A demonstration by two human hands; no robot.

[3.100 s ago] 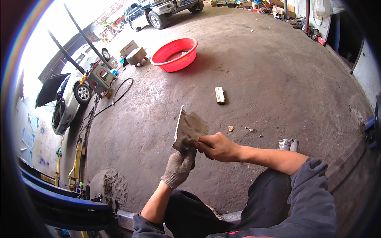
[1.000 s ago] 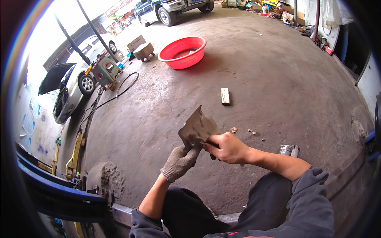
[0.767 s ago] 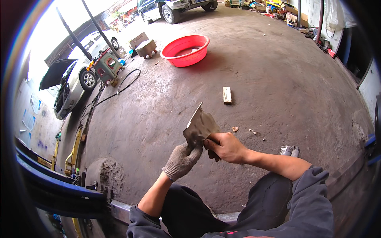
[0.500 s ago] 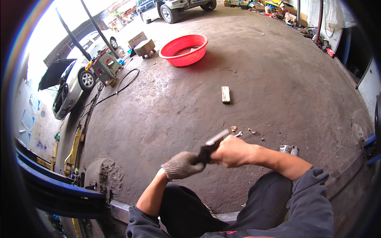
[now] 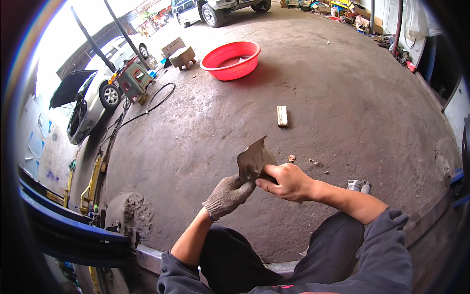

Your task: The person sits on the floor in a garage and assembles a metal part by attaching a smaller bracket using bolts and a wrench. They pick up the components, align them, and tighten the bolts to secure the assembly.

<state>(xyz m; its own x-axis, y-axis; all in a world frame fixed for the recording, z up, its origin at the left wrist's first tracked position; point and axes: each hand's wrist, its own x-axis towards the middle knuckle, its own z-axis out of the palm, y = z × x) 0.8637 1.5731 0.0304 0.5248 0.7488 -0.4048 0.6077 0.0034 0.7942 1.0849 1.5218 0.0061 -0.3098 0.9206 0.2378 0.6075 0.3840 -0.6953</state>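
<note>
Over a stained grey-brown concrete floor (image 5: pixel 186 147) in a workshop, a thin grey-brown curved sheet (image 5: pixel 254 158) is held up in the air in front of the person's knees, its lower end pinched between the thumb and fingers of the gloved left hand (image 5: pixel 227 196) and gripped along its right side by the bare right hand (image 5: pixel 291 182), the two hands close together. Beyond the sheet, a small pale scrap (image 5: pixel 292 159) and a pale block (image 5: pixel 282 116) lie on the floor. Farther out stand a red basin (image 5: pixel 230 74), a green-grey stool (image 5: pixel 133 81) and a silver car (image 5: pixel 93 112) with its hood raised.
</note>
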